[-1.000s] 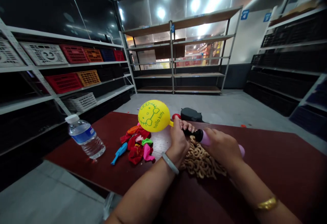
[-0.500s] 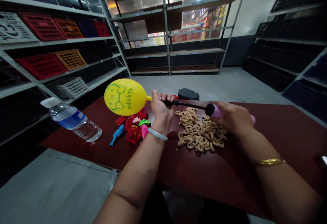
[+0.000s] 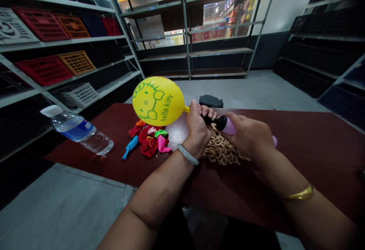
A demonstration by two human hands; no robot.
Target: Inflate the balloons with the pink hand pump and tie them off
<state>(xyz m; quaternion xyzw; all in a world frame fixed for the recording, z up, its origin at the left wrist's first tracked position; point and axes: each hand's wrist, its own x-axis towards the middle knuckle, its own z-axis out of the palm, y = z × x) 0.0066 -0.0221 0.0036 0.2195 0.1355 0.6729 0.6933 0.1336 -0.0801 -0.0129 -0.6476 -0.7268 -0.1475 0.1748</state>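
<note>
The yellow balloon (image 3: 158, 101) is above the table (image 3: 302, 143), left of the hands and swollen round, its neck running right into the left hand (image 3: 199, 122). That hand is closed, fingers curled around the neck and the black end of the pump (image 3: 229, 126). The right hand (image 3: 251, 134) is wrapped around the pump's lilac body, the two hands near each other and the pump looking pushed in.

The join between neck and nozzle is hidden in the left fist, so I cannot tell how firmly it seats. If that grip loosens, the neck could slip off and the balloon would likely shoot away, spilling its air. Too much air could burst the skin. A crooked push from the right could wrench the nozzle out.

Below, the tan curls (image 3: 225, 151) lie under the pump; a dropped wrist might scatter them. The limp balloons (image 3: 148, 148) lie left of them, and a loose swing farther left could knock the bottle (image 3: 76, 130).
</note>
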